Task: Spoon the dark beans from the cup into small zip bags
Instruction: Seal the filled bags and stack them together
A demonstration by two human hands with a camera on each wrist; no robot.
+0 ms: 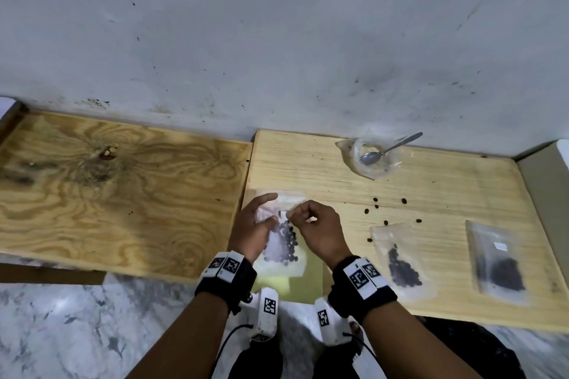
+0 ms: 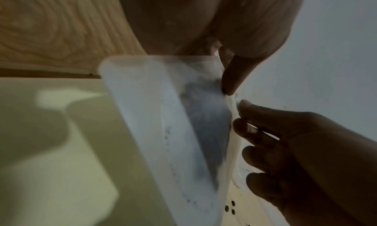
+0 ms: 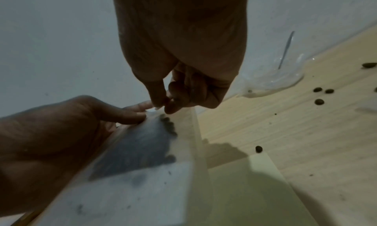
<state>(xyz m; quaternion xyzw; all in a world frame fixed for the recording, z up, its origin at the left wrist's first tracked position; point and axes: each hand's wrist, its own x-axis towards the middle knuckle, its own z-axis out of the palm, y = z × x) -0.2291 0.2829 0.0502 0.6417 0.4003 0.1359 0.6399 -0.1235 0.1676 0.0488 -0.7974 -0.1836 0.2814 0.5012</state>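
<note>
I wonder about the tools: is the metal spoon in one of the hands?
No, the metal spoon rests in the clear plastic cup near the wall, away from both hands.

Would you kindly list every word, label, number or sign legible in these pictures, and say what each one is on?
No readable words or numbers appear.
Black-and-white square marker patterns on the left wristband and right wristband: coded patterns, not text.
Small white label on the far-right clear zip bag of dark beans: too small and blurred to read.
Small white tab at the top of the held clear zip bag: nothing legible.
</note>
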